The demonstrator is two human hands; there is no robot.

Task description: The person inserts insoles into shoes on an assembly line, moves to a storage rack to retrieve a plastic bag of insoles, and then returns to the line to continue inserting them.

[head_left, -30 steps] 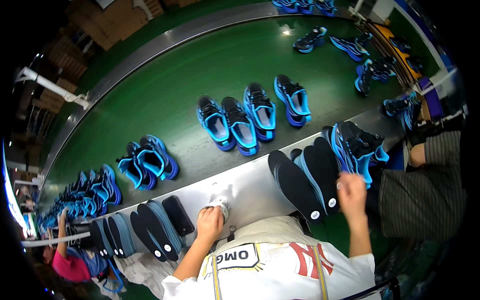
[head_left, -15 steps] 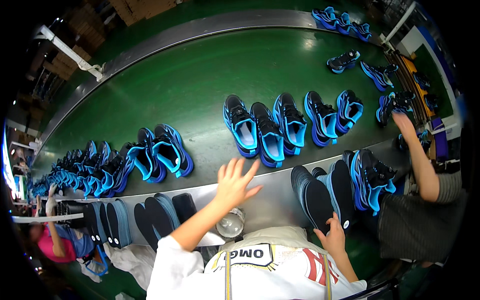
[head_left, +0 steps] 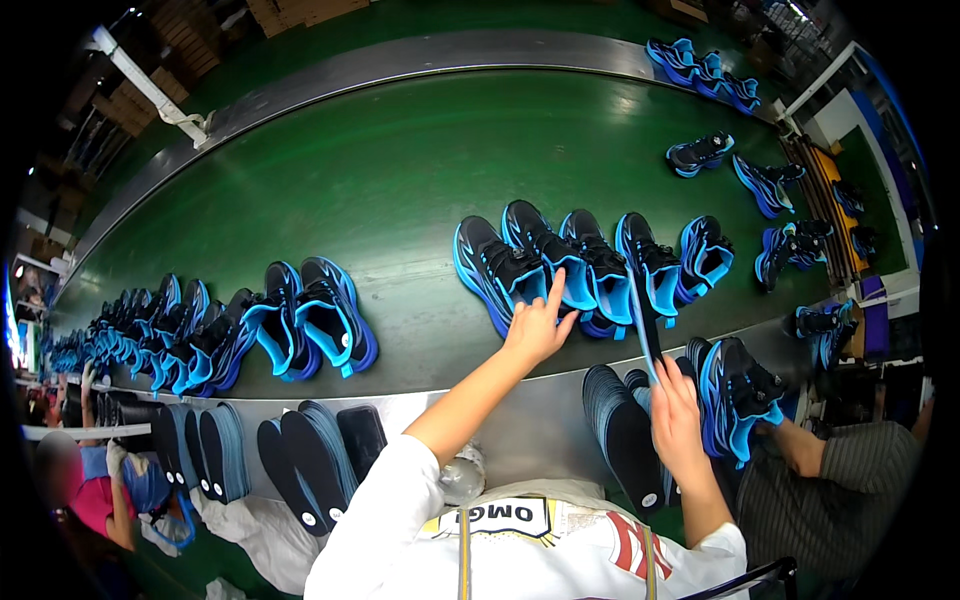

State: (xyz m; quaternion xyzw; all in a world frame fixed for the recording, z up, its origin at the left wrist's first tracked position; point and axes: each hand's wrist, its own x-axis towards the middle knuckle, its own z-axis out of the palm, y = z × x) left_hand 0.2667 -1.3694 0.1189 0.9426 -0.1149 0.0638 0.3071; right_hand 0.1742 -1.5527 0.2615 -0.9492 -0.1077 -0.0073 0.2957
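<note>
On the green conveyor belt in front of me stands a row of several black-and-blue sneakers [head_left: 490, 262], their openings toward me. My left hand [head_left: 535, 328] reaches to the second sneaker [head_left: 535, 235] from the left, index finger at its collar and thumb apart. Upright in my right hand [head_left: 676, 408] is a thin black insole with a pale blue edge [head_left: 643, 315], held at its lower end in front of the sneakers. Below that hand, a stack of similar insoles [head_left: 618, 430] lies on the metal ledge.
More insole stacks [head_left: 318, 450] and a dark phone [head_left: 361, 430] lie along the ledge [head_left: 520, 410] to the left. A sneaker pair [head_left: 738, 390] stands on its right part. Farther left, more sneakers [head_left: 330, 310] line the belt [head_left: 400, 170]. Co-workers sit at both sides.
My right hand has lifted an insole from the ledge toward the sneakers. My left hand has moved right and forward to a sneaker. The two leftmost sneakers of the row now sit differently.
</note>
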